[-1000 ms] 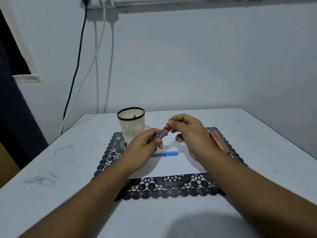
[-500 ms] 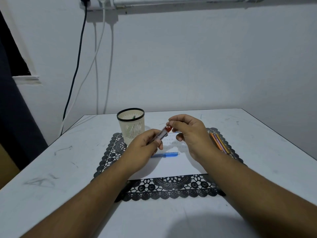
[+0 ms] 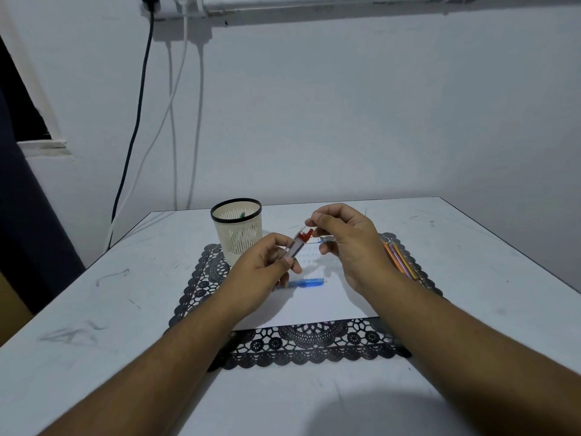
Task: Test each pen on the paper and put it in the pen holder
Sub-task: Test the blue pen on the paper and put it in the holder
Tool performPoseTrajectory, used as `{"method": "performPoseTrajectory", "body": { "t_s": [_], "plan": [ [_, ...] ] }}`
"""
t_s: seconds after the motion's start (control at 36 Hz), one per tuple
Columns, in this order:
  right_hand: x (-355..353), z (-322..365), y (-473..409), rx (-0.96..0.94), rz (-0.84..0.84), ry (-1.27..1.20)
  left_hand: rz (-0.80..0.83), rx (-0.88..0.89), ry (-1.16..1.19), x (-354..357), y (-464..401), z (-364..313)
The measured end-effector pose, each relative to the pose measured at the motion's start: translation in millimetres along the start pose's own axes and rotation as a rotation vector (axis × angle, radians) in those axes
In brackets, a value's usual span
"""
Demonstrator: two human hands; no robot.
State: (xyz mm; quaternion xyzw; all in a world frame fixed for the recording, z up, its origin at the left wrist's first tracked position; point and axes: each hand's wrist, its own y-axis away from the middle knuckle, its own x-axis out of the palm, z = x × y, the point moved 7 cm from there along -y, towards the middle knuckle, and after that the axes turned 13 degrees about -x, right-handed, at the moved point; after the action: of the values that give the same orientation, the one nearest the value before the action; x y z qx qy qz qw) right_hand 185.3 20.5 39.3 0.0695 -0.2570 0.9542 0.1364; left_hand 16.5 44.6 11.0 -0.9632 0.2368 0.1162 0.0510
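My left hand (image 3: 262, 265) grips the clear barrel of a red-tipped pen (image 3: 298, 243) above the white paper (image 3: 317, 303). My right hand (image 3: 349, 243) pinches the pen's red end at its top. A blue pen (image 3: 306, 283) lies on the paper just below my hands. To the right, partly hidden behind my right wrist, several coloured pens (image 3: 401, 259) lie on the mat. The cream pen holder (image 3: 236, 231) with a black rim stands at the back left, with a green pen showing inside.
The paper lies on a black lace placemat (image 3: 301, 344) on a white table (image 3: 94, 309). Cables (image 3: 135, 136) hang down the wall behind the table's left corner. A dark curtain hangs at the far left.
Both hands stay almost where they were, holding the red-tipped pen. The right hand's fingers have shifted slightly at the pen's red end.
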Motion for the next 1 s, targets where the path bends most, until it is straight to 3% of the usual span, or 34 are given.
{"method": "performPoseTrajectory", "body": {
  "t_s": [0.22, 0.42, 0.67, 1.0],
  "plan": [
    [-2, 10, -2, -0.046, -0.029, 0.002, -0.006, -0.004, -0.057, 1, 2, -1],
    [-14, 12, -7, 0.002, -0.187, -0.228, 0.055, -0.007, -0.086, 8, 7, -3],
    [-28, -12, -9, 0.164, -0.315, -0.381, 0.151, 0.002, 0.327, 9, 10, -12],
    [-37, -37, -8, 0.303, -0.339, -0.327, 0.140, -0.030, 0.379, 5, 7, -19]
  ]
}}
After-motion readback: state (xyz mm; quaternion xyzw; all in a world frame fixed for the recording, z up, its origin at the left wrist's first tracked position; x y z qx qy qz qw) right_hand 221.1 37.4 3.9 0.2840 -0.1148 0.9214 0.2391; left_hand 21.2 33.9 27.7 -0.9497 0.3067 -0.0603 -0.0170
